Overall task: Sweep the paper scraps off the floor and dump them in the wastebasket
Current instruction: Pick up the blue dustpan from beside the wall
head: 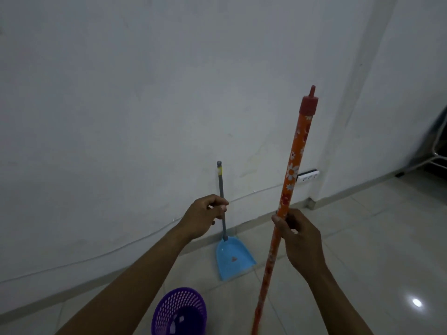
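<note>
Head view: left hand [205, 215] grips 1 dustpan [233, 258], right hand [300, 240] 1 broom [294, 165]; 1 wastebasket [164, 310] below.

Dustpan [233, 258] against wall [121, 117], wastebasket [179, 311] before it.

Left forearm [135, 274]: bare, stretched forward and up from lower left.
Left hand [205, 215]: back toward camera, fingers [219, 205] curled, closed round grey dustpan handle [220, 182] about mid-shaft, thumb side up.
Right forearm [338, 298]: bare, raised from lower right, angled inward.
Right hand [300, 235]: wrapped round orange broom handle [296, 160], thumb [278, 222] laid against near side of shaft, knuckles to right.
Right hand nearer camera and slightly lower in view than left; hands well apart, not touching.
</note>
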